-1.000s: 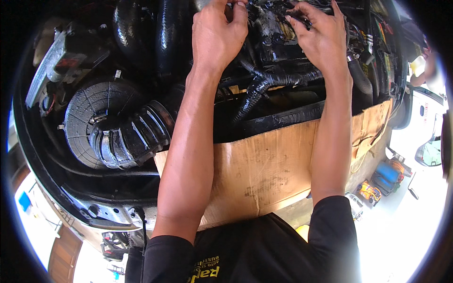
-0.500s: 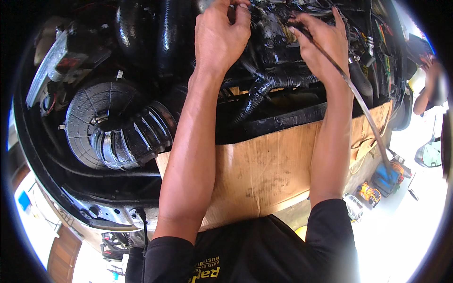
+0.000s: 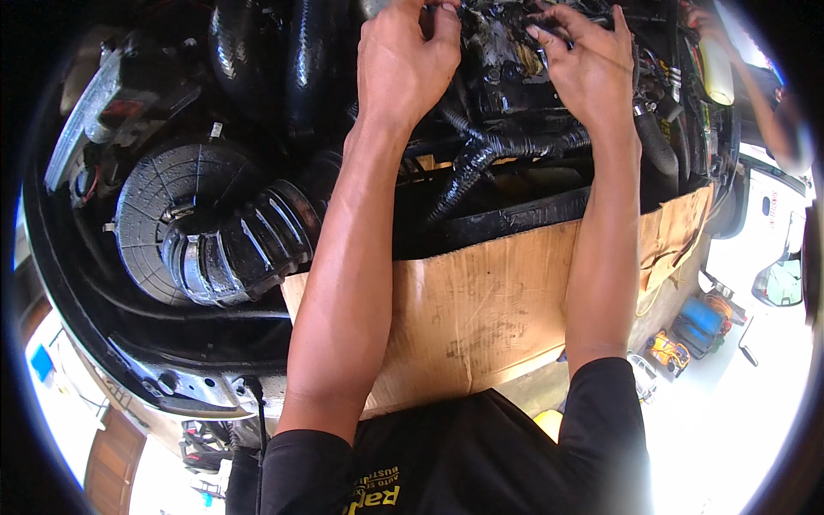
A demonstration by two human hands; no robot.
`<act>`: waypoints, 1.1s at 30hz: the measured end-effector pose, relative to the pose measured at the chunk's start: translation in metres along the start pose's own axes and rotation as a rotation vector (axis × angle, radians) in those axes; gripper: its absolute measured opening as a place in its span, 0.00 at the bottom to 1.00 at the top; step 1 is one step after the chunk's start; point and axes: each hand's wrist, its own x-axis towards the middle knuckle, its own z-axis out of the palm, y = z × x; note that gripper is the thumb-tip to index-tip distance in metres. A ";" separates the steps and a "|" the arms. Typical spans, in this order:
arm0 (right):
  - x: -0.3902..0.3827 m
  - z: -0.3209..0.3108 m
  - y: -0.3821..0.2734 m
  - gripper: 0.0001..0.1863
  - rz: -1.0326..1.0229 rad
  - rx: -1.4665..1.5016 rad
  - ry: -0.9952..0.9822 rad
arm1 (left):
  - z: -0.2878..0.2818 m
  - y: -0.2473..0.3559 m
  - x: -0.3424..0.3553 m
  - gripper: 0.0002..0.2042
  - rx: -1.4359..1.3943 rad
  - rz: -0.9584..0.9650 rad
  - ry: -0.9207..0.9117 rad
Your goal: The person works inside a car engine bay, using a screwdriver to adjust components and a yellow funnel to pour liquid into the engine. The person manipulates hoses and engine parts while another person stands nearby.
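My left hand reaches over the car engine at the top edge, its fingers curled and thumb drawn in. The frame edge cuts off its fingertips, so what they grip is hidden. To its right, my right hand is bent over the wet, dark engine top, with thumb and forefinger close together at a small dark piece I cannot make out; another finger sticks up. Below both hands runs a branching black corrugated wiring conduit.
A cardboard sheet covers the car's front edge. At left are a round black air filter housing and its ribbed intake hose. Another person's arm is at upper right beside a pale bottle-like container. Tools lie on the floor.
The long thin rod that slanted from my right hand down past the forearm no longer shows there. The other person's arm has come further in, with the pale container beside it.
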 end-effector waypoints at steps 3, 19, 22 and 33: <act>-0.011 -0.002 -0.005 0.12 -0.076 -0.091 0.012 | -0.003 0.000 0.000 0.08 -0.010 -0.003 0.004; -0.011 -0.002 0.001 0.15 0.043 0.115 0.024 | -0.023 0.092 -0.053 0.17 0.024 0.286 -0.439; -0.016 -0.008 0.007 0.16 0.077 0.142 0.033 | -0.009 0.117 -0.076 0.22 -0.306 -0.333 -0.257; -0.024 -0.027 0.020 0.25 0.030 0.322 -0.216 | 0.034 0.119 -0.088 0.10 -0.733 -0.759 -0.268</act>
